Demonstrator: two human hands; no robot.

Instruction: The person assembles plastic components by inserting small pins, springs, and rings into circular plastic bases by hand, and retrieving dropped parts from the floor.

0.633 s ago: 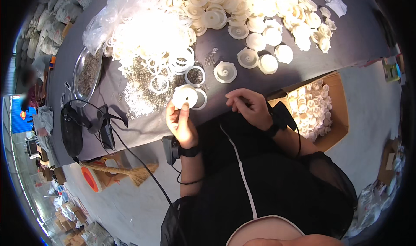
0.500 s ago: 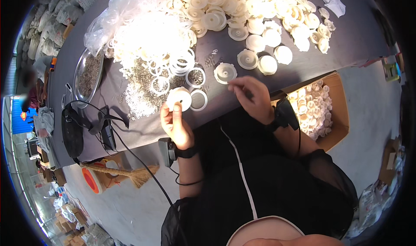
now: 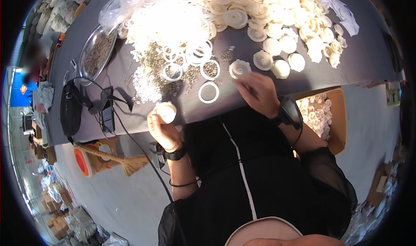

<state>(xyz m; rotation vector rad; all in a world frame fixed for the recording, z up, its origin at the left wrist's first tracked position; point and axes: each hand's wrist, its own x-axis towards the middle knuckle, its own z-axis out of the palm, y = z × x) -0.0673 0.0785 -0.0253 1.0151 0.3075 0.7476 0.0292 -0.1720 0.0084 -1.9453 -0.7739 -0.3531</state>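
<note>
My left hand is closed around the edge of a round cream plastic cap, above the table's near edge. The cap has a small tab on its rim. My right hand has its fingers drawn together beside another cream cap lying on the table. Its fingertips overlap the near rim of that cap; whether they touch it, or pinch something small, I cannot make out. Between my hands lies a single white ring. More white rings lie on a heap of small metal parts.
Cream caps are piled along the far side of the dark table. A metal tray of small parts and a black pouch with cables stand at left. Below the right edge sits a cardboard box of pale parts.
My left hand has drawn the cap nearer and to the left, away from the single ring. My right hand stays near the lying cap. The whole view has shifted somewhat.
</note>
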